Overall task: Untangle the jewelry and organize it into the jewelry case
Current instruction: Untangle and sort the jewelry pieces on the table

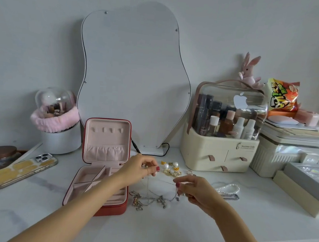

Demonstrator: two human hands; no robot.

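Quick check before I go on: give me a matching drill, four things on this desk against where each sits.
Things:
1. case
2. phone
3. pearl string
4. chain tangle

Places:
A. far left, leaning on a jar
B. right of the right hand
C. below both hands
D. left of the tangle, lid up

Pairs: 1-D, 2-A, 3-B, 4-C
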